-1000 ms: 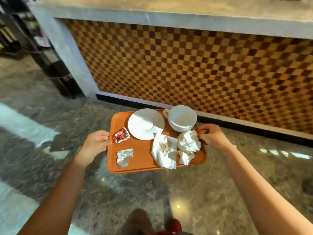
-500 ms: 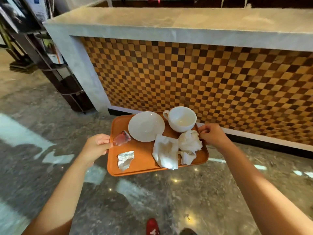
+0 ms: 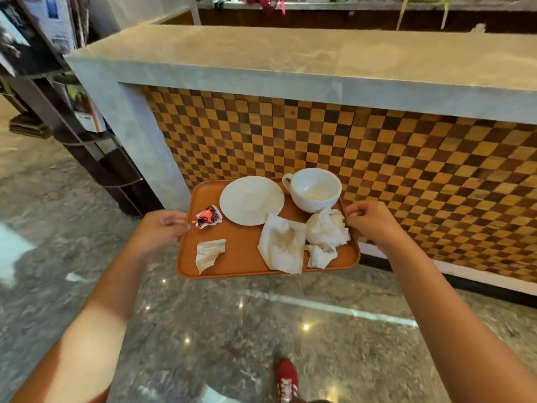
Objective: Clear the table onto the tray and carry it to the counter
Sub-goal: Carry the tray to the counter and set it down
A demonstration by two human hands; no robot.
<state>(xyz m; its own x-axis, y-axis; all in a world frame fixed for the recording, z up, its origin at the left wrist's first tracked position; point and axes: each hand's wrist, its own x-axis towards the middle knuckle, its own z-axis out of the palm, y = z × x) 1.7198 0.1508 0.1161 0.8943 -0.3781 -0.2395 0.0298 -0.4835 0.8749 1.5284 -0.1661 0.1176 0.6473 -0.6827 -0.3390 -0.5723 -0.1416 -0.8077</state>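
Two hands clamped on the orange tray [image 3: 241, 254] at mid-frame: left hand [image 3: 161, 229] on its left rim, right hand [image 3: 370, 223] on its right rim. Held above the floor, before the counter [image 3: 290, 53] across the upper frame. Loaded with saucer [image 3: 251, 200], cup [image 3: 316, 189], napkins [image 3: 327, 232].

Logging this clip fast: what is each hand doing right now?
Left hand: closed on the left edge of the orange tray.
Right hand: closed on the tray's right edge, beside the crumpled napkin.
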